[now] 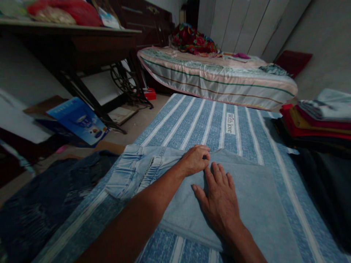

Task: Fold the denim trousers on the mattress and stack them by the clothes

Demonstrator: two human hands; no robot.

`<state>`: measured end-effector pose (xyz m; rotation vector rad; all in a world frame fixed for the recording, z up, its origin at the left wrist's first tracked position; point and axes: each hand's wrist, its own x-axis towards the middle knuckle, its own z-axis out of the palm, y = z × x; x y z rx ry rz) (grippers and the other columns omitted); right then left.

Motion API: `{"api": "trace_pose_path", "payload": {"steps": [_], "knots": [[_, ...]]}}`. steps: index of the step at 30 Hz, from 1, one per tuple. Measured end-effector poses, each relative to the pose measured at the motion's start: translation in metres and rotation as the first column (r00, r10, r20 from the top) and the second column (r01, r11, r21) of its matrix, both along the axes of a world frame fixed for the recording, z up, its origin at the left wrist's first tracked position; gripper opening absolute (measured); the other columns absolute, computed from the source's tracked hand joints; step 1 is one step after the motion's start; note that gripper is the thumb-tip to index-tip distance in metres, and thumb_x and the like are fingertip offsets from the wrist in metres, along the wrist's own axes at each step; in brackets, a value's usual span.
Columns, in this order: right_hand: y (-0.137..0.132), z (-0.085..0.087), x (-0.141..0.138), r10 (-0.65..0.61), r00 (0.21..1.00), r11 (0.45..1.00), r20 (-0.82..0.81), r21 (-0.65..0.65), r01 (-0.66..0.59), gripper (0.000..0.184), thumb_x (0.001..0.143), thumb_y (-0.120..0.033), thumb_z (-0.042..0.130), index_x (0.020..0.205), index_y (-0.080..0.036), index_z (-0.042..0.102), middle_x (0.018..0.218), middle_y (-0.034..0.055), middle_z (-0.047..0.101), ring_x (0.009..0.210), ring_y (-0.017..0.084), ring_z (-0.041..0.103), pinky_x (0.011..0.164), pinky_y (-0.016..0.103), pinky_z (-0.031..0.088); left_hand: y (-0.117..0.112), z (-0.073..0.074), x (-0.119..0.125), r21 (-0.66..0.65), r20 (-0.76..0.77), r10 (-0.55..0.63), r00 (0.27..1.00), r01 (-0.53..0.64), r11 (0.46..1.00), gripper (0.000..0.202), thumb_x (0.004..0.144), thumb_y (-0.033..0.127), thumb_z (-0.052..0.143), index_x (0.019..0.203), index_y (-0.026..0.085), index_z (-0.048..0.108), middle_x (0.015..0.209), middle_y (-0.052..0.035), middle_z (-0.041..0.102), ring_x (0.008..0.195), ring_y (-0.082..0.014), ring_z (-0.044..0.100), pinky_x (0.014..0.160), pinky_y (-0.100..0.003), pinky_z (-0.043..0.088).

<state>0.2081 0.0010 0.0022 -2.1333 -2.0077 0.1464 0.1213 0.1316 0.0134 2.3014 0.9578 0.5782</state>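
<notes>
A pair of light blue jeans (pixel 246 197) lies flat and folded on a blue-and-white striped cloth, its gathered elastic waistband (pixel 123 171) to the left. My left hand (pixel 194 160) is at the far edge of the jeans, fingers curled in towards the thumb on the denim. The bit of fabric under its fingertips is largely hidden. Just to the right and nearer me, my right hand (pixel 221 193) rests palm down on the jeans, with its fingers stretched out and thumb apart.
Folded clothes (pixel 323 117) are stacked at the right, with dark garments (pixel 318 182) below them. Dark blue jeans (pixel 55 197) lie at the left edge. Beyond the striped cloth (pixel 197 120) stand a bed (pixel 219 80), a treadle sewing table (pixel 82 33) and a blue box (pixel 79 120).
</notes>
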Motion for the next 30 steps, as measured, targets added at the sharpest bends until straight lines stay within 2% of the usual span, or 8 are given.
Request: {"api": "trace_pose_path", "payload": {"steps": [4,11,17,22,26,30], "knots": [[0.0,0.001,0.0,-0.001,1.0,1.0,-0.005,-0.019,0.001,0.067,0.088,-0.054,0.033,0.14,-0.012,0.036,0.146,0.0154,0.031,0.137,0.031,0.02,0.108,0.051,0.017,0.0,-0.002,0.002,0.019,-0.009,0.016,1.0,-0.016,1.0,0.009,0.066,0.011,0.062,0.066,0.017,0.068,0.111,-0.0088,0.066,0.113,-0.0198,0.055,0.099,-0.03,0.039],[0.001,0.001,-0.001,-0.016,1.0,0.999,-0.022,-0.034,0.015,0.065,0.088,-0.054,0.033,0.138,-0.013,0.039,0.147,0.0158,0.031,0.137,0.031,0.02,0.108,0.051,0.017,0.003,-0.004,0.003,-0.033,0.056,0.074,0.996,-0.073,0.997,0.018,0.061,0.004,0.057,0.066,0.017,0.067,0.108,-0.0062,0.067,0.105,-0.0167,0.06,0.096,-0.026,0.042],[0.001,0.001,0.0,-0.004,0.999,1.0,-0.033,-0.027,0.003,0.065,0.089,-0.054,0.034,0.139,-0.012,0.038,0.147,0.0161,0.03,0.137,0.031,0.019,0.108,0.051,0.015,0.002,-0.006,0.004,0.013,0.033,0.087,0.996,-0.087,0.996,0.01,0.064,0.011,0.059,0.062,0.019,0.065,0.109,-0.0044,0.067,0.107,-0.0189,0.059,0.098,-0.031,0.041],[0.001,0.002,0.0,-0.017,0.998,1.0,-0.063,-0.021,0.016,0.064,0.088,-0.054,0.035,0.138,-0.014,0.04,0.147,0.0156,0.029,0.138,0.03,0.019,0.109,0.049,0.014,0.006,-0.013,0.002,0.023,0.065,0.088,0.994,-0.089,0.996,0.023,0.063,0.001,0.051,0.069,0.017,0.066,0.108,-0.0048,0.067,0.106,-0.0162,0.059,0.097,-0.028,0.043],[0.0,0.003,-0.001,-0.02,0.997,1.0,-0.079,-0.012,0.019,0.064,0.088,-0.055,0.035,0.138,-0.014,0.04,0.148,0.0152,0.028,0.138,0.03,0.017,0.109,0.049,0.011,0.006,-0.012,0.0,0.113,0.045,0.103,0.994,-0.107,0.988,0.026,0.068,0.001,0.046,0.073,0.016,0.067,0.108,-0.0068,0.066,0.106,-0.0157,0.059,0.098,-0.028,0.042],[0.0,0.003,-0.001,-0.011,0.996,1.0,-0.089,-0.002,0.011,0.064,0.089,-0.054,0.035,0.138,-0.014,0.039,0.148,0.0157,0.028,0.138,0.03,0.017,0.109,0.049,0.011,-0.007,0.003,-0.009,0.251,-0.117,0.076,0.99,-0.045,0.967,0.024,0.074,0.006,0.047,0.085,0.015,0.067,0.116,-0.0097,0.063,0.117,-0.0185,0.052,0.104,-0.031,0.038]]}}
